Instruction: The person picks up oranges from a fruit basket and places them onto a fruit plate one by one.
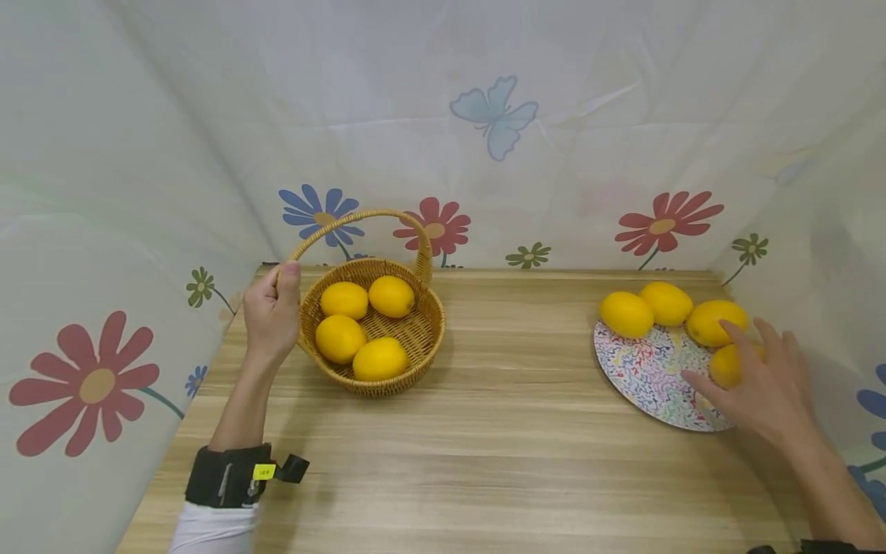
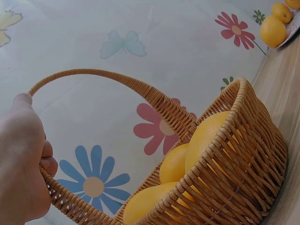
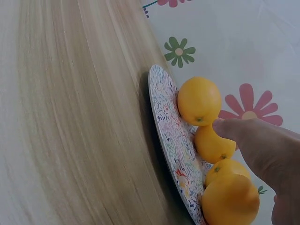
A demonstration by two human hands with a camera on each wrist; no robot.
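My left hand (image 1: 272,312) grips the left side of the arched handle (image 1: 367,215) of a wicker basket (image 1: 374,388). Several yellow lemons (image 1: 341,338) lie inside it, and the basket's bottom is on the table. At the right, a round plate (image 1: 640,377) with a multicoloured squiggle pattern carries several more lemons (image 1: 626,314) along its back and right side. Over its right edge my right hand (image 1: 768,385) hovers with fingers spread, close to the nearest lemon (image 1: 725,365), which it partly hides. Whether it touches that lemon is unclear. In the right wrist view only its thumb (image 3: 262,140) shows well.
A wood-grain table (image 1: 512,446) carries both basket and plate. White curtain-like sheets (image 1: 388,92) printed with flowers and a butterfly (image 1: 497,119) stand behind the table and on both sides. The right sheet is close beside my right hand.
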